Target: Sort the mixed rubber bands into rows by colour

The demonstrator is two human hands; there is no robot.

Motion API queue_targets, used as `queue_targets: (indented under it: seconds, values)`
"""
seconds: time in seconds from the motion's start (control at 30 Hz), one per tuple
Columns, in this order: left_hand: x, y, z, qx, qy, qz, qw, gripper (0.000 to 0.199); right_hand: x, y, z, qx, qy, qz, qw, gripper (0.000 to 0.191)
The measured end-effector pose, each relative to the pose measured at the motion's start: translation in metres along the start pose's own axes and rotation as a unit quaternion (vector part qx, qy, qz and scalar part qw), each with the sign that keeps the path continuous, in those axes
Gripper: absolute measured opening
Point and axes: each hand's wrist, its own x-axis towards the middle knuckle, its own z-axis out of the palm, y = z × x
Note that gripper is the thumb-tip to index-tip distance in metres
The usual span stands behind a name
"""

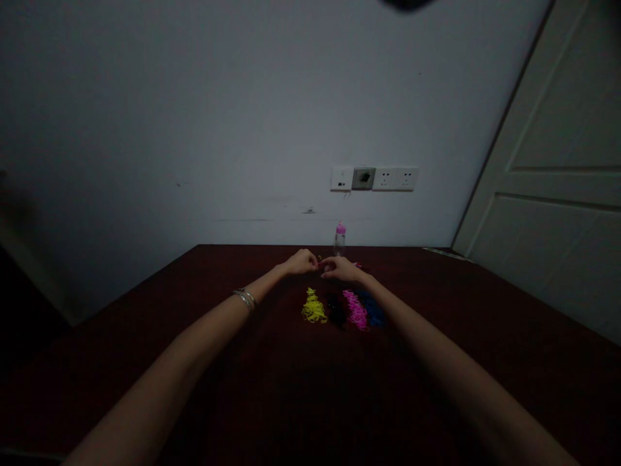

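Far out over the table, my left hand (301,261) is closed, its fingers curled inward. My right hand (341,269) meets it from the right in a pinch, fingers bent. A tiny red bit (319,265) shows between the fingertips of both hands, too small to make out. Nearer to me lie loose piles of what look like small rubber bands: yellow bands (314,307), black bands (336,309), pink bands (356,310) and blue bands (372,309). The blue pile is partly behind my right forearm. Some pinkish bits (358,265) show just beyond my right hand.
A clear bottle with a pink cap (340,229) stands behind my hands near the wall. The dark red table (233,401) reaches to a pale wall with sockets (395,179). At the right is a panelled white door (557,194). The room is dim.
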Motion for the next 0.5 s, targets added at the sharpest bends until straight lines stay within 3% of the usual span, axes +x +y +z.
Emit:
queue_targets:
  seconds: [0.3, 0.5]
  values:
    - [0.000, -0.002, -0.006, -0.016, 0.038, -0.034, 0.999, 0.022, -0.004, -0.007, -0.003, -0.042, 0.017, 0.007, 0.999, 0.036]
    - [-0.004, -0.006, -0.012, -0.035, 0.047, -0.058, 0.997, 0.021, -0.009, 0.010, -0.016, -0.100, 0.038, 0.023, 0.994, 0.043]
